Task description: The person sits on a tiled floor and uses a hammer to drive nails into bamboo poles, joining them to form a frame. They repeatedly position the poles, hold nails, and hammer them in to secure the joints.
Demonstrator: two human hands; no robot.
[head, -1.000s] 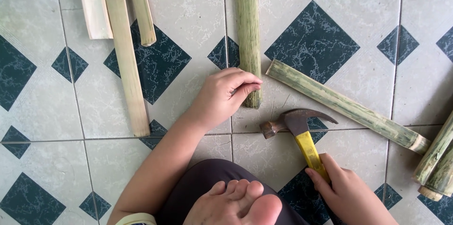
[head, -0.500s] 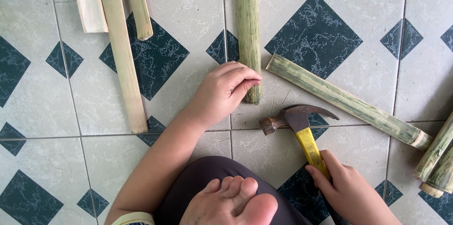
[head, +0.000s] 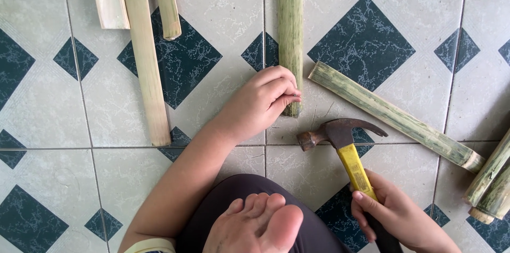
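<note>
1. Two risks: the left hand (head: 260,105), pinching a small nail against the upright green bamboo stick (head: 291,35) lying on the tiled floor (head: 64,178), is sitting in the strike path.
2. The right hand (head: 396,216), clamping the yellow-handled claw hammer (head: 340,141) near the stick's near end, is risking a glancing blow.

The left hand (head: 263,101) rests on the tiled floor (head: 425,14) against the near end of an upright bamboo stick (head: 290,35), with what seems to be a small nail (head: 295,94) pinched at its fingertips. To the right of that stick a split bamboo piece (head: 393,116) lies slanting toward the lower right, where more bamboo stubs (head: 491,181) lie at the frame's edge. Just below the hand and the slanted piece sits the claw hammer (head: 342,147), its handle running down into the right hand (head: 396,216). Far left, three bamboo slats (head: 141,35) lie side by side. A bare foot (head: 260,224) sits nearest the viewer, between the two arms.
</note>
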